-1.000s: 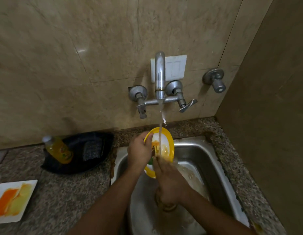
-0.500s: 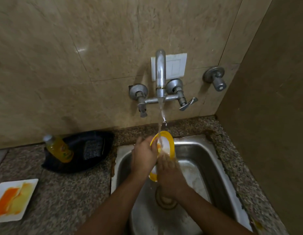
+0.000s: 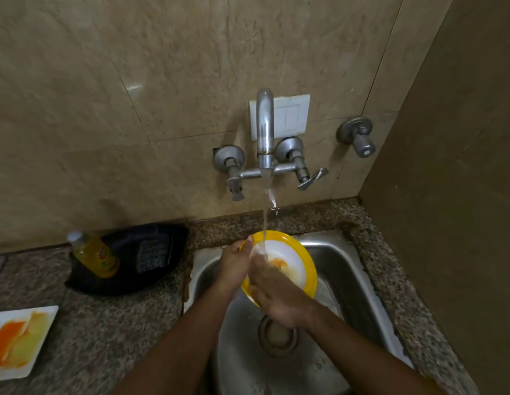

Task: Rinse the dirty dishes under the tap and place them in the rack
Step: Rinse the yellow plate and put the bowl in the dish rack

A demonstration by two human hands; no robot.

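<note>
A round plate [image 3: 298, 259] with a yellow rim and white middle, smeared orange, is tilted over the steel sink [image 3: 345, 269] under the stream from the wall tap [image 3: 265, 132]. My left hand [image 3: 234, 269] grips the plate's left rim, thumb over the edge. My right hand [image 3: 276, 295] lies on the plate's face with its fingers flat under the water. A square white plate [image 3: 18, 337] with orange and yellow smears lies on the counter at the far left.
A black tray [image 3: 128, 260] at the back of the granite counter [image 3: 105, 332] holds a yellow liquid bottle [image 3: 95, 256] and a dark scrub pad [image 3: 152, 253]. A second valve [image 3: 359, 136] sticks out of the wall right of the tap. A brown wall closes the right side.
The plate has turned so more of its face shows and sits lower in the sink. My right hand has moved across its face under the stream.
</note>
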